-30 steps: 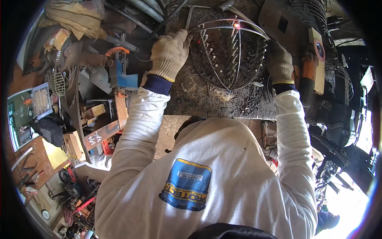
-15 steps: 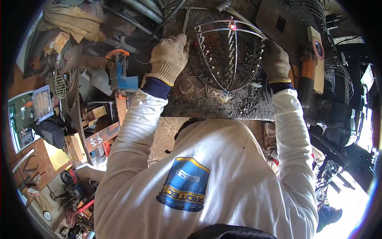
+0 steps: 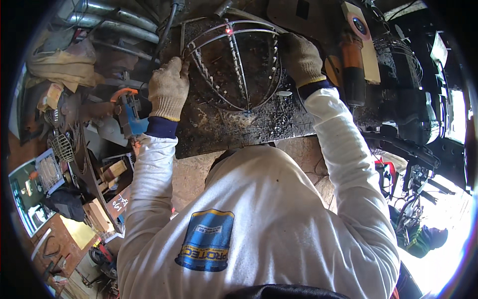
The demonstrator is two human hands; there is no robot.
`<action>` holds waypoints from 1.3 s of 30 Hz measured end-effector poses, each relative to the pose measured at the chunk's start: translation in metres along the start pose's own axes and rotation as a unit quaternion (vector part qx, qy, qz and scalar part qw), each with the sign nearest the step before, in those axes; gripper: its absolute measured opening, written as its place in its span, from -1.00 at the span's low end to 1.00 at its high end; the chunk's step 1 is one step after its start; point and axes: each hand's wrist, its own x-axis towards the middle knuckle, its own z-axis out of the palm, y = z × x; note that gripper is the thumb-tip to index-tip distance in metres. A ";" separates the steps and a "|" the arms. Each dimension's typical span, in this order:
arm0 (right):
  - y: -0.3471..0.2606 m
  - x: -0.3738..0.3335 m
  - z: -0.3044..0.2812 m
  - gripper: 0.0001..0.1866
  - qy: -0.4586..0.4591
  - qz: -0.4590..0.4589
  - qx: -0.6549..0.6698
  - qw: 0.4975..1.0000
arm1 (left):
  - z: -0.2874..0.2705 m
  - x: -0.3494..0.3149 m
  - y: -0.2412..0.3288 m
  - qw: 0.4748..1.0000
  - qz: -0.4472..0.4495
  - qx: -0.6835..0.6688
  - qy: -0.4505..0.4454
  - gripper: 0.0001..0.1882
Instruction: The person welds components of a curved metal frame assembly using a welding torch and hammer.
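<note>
A cage-like frame of bent metal rods (image 3: 238,65) lies on the dark workbench (image 3: 214,132), its curved side toward me. A small red-hot spot (image 3: 228,30) glows where rods meet at its far edge. My left hand (image 3: 168,92), in a knitted work glove, is closed on the frame's far left corner. At the far right corner, my gloved right hand (image 3: 302,61) grips the frame, its fingertips partly hidden. Short stubs line several of the rods.
An angle grinder (image 3: 353,57) with an orange and black body lies on a wooden board (image 3: 371,67) to the right. Metal pipes (image 3: 119,27) lie at the far left, near a blue clamp-like tool (image 3: 133,119). Dark grit covers the bench around the frame.
The whole view has swung, so bench, frame and hands sit further left in the picture. The frame looks slightly turned and further from the grinder. Both hands stay at its corners.
</note>
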 end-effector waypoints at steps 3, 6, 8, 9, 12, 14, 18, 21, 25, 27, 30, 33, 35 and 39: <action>-0.006 -0.002 -0.007 -0.65 -0.031 0.039 -0.001 0.999 | -0.001 0.002 0.002 1.000 -0.012 0.014 -0.017 -0.70; 0.002 0.001 0.004 -0.65 0.000 0.033 -0.010 0.999 | -0.001 0.002 0.003 0.999 -0.015 0.021 -0.019 -0.70; 0.002 -0.001 0.007 -0.65 0.001 0.042 -0.008 0.999 | 0.001 0.003 0.002 0.999 -0.018 0.024 -0.016 -0.70; 0.001 -0.002 0.007 -0.65 -0.002 0.051 -0.007 0.999 | 0.001 0.002 0.000 1.000 -0.006 0.019 -0.005 -0.70; 0.000 -0.001 0.005 -0.65 -0.004 0.035 0.005 0.999 | 0.003 0.001 -0.001 1.000 -0.002 0.014 0.007 -0.70; 0.001 -0.004 0.005 -0.64 -0.004 0.036 0.015 0.999 | 0.003 0.001 -0.001 1.000 -0.008 0.013 0.007 -0.70; -0.001 -0.007 0.002 -0.62 0.006 0.037 0.035 0.999 | 0.003 0.001 0.000 1.000 -0.005 0.014 -0.003 -0.70; -0.005 -0.006 0.004 -0.60 -0.010 0.062 0.037 0.997 | 0.002 0.001 0.000 1.000 -0.009 0.012 -0.003 -0.70; -0.007 -0.007 0.002 -0.58 -0.006 0.066 0.039 0.997 | -0.002 0.001 0.004 1.000 -0.019 0.013 -0.001 -0.70; -0.007 -0.007 -0.001 -0.58 -0.023 0.078 0.033 0.996 | 0.001 0.001 0.002 1.000 -0.017 0.010 0.000 -0.71; 0.009 -0.005 -0.002 -0.61 -0.021 0.024 0.080 0.996 | 0.002 0.004 0.000 1.000 -0.008 -0.004 0.007 -0.71; 0.023 -0.013 -0.007 -0.61 0.031 0.026 0.094 0.995 | -0.007 0.003 0.001 0.999 -0.019 -0.044 -0.024 -0.76; 0.014 -0.024 -0.031 -0.62 0.046 0.063 0.115 0.990 | -0.012 -0.010 0.000 0.995 -0.021 -0.096 0.022 -0.75; 0.020 -0.070 -0.047 -0.66 0.123 0.037 0.166 0.978 | -0.034 -0.034 0.027 0.999 -0.006 -0.043 0.015 -0.71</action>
